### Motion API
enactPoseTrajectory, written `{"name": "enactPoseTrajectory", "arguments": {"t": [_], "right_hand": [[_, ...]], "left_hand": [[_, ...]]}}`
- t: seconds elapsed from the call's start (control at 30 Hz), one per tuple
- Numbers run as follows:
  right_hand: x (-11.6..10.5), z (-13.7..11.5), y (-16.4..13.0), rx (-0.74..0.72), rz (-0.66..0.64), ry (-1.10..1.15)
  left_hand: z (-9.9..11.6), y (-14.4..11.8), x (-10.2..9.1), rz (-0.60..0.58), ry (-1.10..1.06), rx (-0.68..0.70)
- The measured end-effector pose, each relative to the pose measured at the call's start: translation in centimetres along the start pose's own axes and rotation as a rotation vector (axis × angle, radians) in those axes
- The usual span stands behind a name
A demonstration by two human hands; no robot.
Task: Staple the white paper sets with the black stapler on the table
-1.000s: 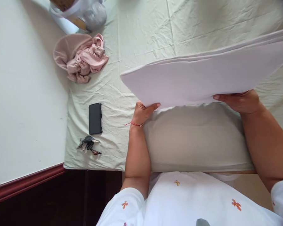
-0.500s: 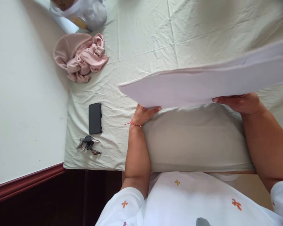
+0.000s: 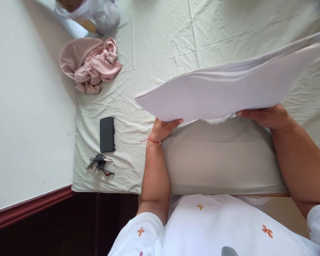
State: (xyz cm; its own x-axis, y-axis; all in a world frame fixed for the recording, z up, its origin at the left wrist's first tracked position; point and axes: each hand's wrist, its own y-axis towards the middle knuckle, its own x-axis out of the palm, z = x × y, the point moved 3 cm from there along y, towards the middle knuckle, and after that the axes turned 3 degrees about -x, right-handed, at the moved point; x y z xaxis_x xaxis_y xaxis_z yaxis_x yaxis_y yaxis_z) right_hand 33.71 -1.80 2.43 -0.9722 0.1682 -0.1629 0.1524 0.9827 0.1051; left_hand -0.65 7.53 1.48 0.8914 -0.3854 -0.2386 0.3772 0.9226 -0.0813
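A folded white cloth (image 3: 208, 92) is held up over the covered table, long and flat, its layers showing along the far edge. My left hand (image 3: 164, 128) grips its near edge at the left, thumb on top and the other fingers hidden beneath. On the right, my right hand (image 3: 269, 116) pinches the same near edge, with its thumb pointing left and its fingers underneath, out of sight. The cloth's right end reaches past my right hand toward the upper right.
A pale green sheet (image 3: 160, 42) covers the table. Along the left lie a pink cloth (image 3: 92, 65), a black phone (image 3: 107, 134) and a bunch of keys (image 3: 99, 163). A plastic bag (image 3: 104, 17) stands at the upper left, beside the white wall (image 3: 29, 106).
The cloth's right part has tilted and its layers have parted a little along the far edge. My right hand has shifted slightly left; my left hand has stayed put.
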Motion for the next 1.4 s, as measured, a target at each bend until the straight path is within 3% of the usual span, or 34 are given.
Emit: {"name": "enactPoseTrajectory", "arguments": {"t": [0.3, 0.6, 1.03, 1.13, 1.27, 1.4], "right_hand": [[-0.3, 0.9, -0.1, 0.069, 0.027, -0.008], [-0.6, 1.2, 0.3, 0.217, 0.045, 0.257], [-0.6, 1.2, 0.4, 0.213, 0.069, 0.273], [-1.1, 1.1, 0.3, 0.232, 0.146, 0.313], [-2.6, 1.1, 0.4, 0.257, 0.259, 0.324], [-3.9, 1.1, 0.3, 0.335, 0.154, 0.313]], "left_hand": [[0.3, 0.6, 0.2, 0.018, 0.108, 0.113], [-0.6, 0.6, -0.5, 0.006, 0.009, -0.027], [-0.8, 0.3, -0.4, -0.011, -0.100, -0.045], [-0.6, 0.0, -0.4, -0.094, -0.112, -0.064], [-0.4, -0.7, -0.3, -0.351, -0.093, -0.189], [-0.2, -1.4, -0.4, -0.589, -0.101, -0.294]]}}
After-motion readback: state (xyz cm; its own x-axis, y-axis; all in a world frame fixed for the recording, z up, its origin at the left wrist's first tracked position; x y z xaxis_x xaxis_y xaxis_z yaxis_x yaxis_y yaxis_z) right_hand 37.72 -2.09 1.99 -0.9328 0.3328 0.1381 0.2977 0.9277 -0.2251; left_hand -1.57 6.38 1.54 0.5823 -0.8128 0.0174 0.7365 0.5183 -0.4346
